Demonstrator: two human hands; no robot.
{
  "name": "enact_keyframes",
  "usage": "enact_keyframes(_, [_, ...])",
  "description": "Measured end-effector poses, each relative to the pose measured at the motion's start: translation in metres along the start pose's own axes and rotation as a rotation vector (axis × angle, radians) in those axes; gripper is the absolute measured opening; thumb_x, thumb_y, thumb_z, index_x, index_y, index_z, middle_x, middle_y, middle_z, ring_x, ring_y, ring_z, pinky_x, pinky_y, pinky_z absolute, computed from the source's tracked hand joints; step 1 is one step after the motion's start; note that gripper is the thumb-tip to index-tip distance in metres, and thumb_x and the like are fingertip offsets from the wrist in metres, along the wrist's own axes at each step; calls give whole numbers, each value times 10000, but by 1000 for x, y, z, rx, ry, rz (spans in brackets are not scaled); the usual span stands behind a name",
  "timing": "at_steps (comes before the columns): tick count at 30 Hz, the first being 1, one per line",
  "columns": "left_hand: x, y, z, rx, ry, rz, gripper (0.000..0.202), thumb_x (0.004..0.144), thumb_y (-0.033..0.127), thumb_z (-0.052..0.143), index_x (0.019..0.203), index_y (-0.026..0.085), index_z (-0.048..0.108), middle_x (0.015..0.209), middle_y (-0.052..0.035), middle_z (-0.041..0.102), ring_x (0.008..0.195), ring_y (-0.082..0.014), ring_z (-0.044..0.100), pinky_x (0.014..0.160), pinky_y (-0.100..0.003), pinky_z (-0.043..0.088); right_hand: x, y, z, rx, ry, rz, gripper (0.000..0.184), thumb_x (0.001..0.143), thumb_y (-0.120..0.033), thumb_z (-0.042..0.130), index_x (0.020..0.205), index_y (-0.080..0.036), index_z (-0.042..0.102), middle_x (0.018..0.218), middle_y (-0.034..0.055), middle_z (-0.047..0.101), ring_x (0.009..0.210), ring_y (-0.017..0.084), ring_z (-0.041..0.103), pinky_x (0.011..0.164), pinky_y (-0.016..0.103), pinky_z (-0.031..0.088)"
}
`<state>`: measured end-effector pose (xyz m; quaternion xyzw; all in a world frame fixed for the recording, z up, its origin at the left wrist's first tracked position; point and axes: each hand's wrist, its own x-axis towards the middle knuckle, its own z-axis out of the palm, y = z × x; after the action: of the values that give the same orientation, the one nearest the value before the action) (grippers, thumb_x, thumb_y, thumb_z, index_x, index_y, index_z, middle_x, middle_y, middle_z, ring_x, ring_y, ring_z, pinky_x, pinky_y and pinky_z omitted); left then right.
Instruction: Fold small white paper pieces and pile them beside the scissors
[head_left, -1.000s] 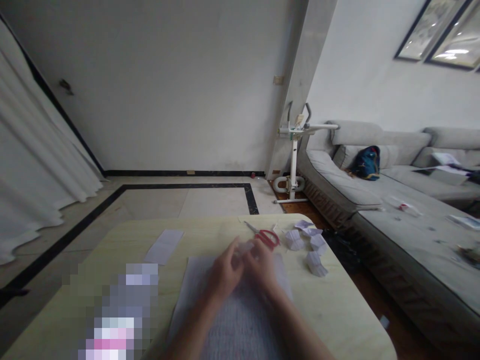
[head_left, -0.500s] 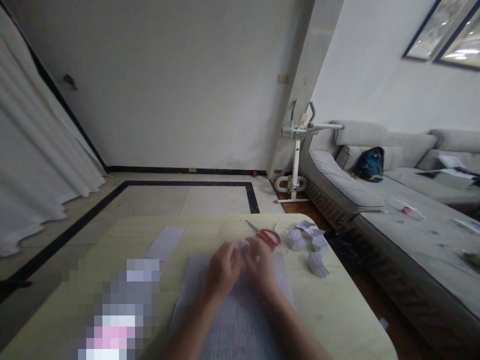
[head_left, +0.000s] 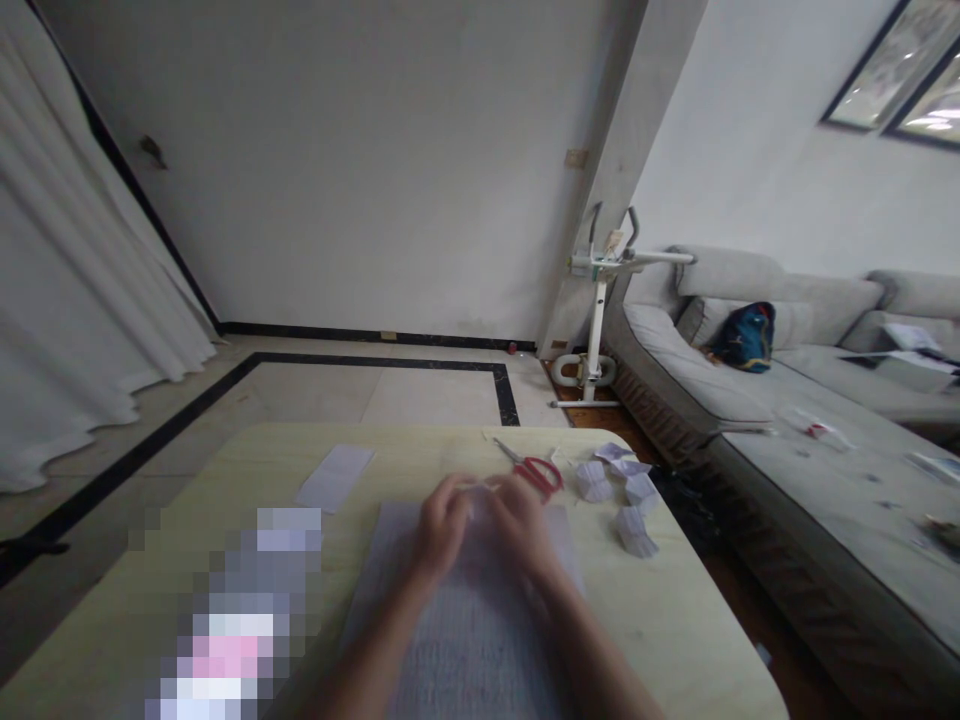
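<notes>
Both my left hand (head_left: 444,525) and my right hand (head_left: 517,520) are held close together above a large sheet covered in writing (head_left: 465,650). Between their curled fingertips is a small piece of pale paper (head_left: 481,487), mostly hidden and blurred. Just beyond my right hand lies a pair of scissors with red handles (head_left: 540,477), blades pointing away to the left. Several folded paper pieces (head_left: 594,482) are grouped on the right, one curved piece (head_left: 636,532) nearer me. A blank slip of paper (head_left: 335,478) rests on the left.
The pale wooden table (head_left: 675,620) has rounded corners. A pixelated patch (head_left: 232,630) covers something at its left. To the right stands a grey sofa (head_left: 690,390) with a blue bag (head_left: 746,337), and behind is a white exercise machine (head_left: 596,320).
My fingers have shifted slightly around the small paper piece, with both hands still together. The whole view has tilted a little; the things on the table lie where they were.
</notes>
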<state>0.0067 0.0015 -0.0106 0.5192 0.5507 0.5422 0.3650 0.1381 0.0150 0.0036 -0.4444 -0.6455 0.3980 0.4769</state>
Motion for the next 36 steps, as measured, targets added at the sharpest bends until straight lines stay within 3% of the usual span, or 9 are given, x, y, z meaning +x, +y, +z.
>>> enact_keyframes(5, [2,5,-1,-75,-13,-47,248,808,277,457,919,154,642,685,-7,639,554,-121,552,507,-204,428,1,-7,-3,96,-12,10,173,766,-212,530,871,-211,666,888,61,676,850,221,595,766,351,455])
enact_keyframes(11, [1,4,-1,-105,-65,-35,280,801,290,476,959,152,661,844,-60,683,704,-162,613,573,-225,473,2,0,-2,151,23,126,169,808,-320,524,826,-197,638,746,38,627,657,175,558,597,295,447])
enact_keyframes(14, [-3,5,0,-146,-100,-34,299,796,315,511,1016,154,636,858,-61,673,687,-157,610,556,-221,469,3,7,-1,198,78,90,152,765,-298,577,870,-188,587,782,27,604,718,170,563,637,282,452])
enact_keyframes(17, [-4,6,1,-212,-90,-65,372,802,364,538,1123,176,544,781,-22,646,599,-129,587,512,-206,451,4,12,0,217,124,74,262,747,-265,590,991,-187,534,720,-9,550,629,141,529,562,247,426])
enact_keyframes(23, [-3,6,4,-216,-77,-104,313,796,441,557,966,183,502,688,9,610,504,-105,554,434,-181,412,0,6,2,30,153,-31,299,752,-210,570,1048,-178,542,703,-13,513,600,129,502,561,246,424])
enact_keyframes(29, [-3,4,5,-149,-86,-65,316,800,418,566,999,175,536,867,-64,667,757,-183,648,590,-237,496,-1,6,3,-43,137,-70,297,744,-172,545,1040,-181,562,728,8,550,601,132,517,538,240,438])
enact_keyframes(36, [-1,-3,4,-114,-75,-22,287,806,374,560,1017,180,547,907,-70,678,807,-196,652,669,-263,501,0,4,1,-115,93,-50,261,703,-144,574,962,-174,585,791,21,577,646,131,538,577,241,455])
